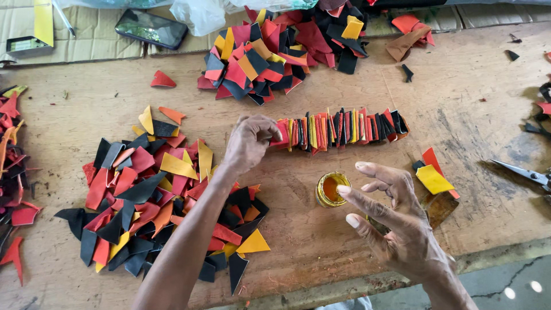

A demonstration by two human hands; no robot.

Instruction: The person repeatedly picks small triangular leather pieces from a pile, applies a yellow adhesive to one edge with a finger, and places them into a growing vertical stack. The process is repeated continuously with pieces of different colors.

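Left hand [249, 140] covers near end of stacked strip row [344, 127]; what fingertips pinch not visible. Scissors [525, 172] cut off by right edge, handles out of view. Left scrap heap [11, 172] cut by left edge. Brown piece [441, 208] partly behind right hand [390, 221].

A rough, scuffed wooden bench [402, 86] is seen. Matt leather-like scraps [143, 195] are spread on it, beside a small glossy glass jar [332, 189] and metal scissors [525, 172].
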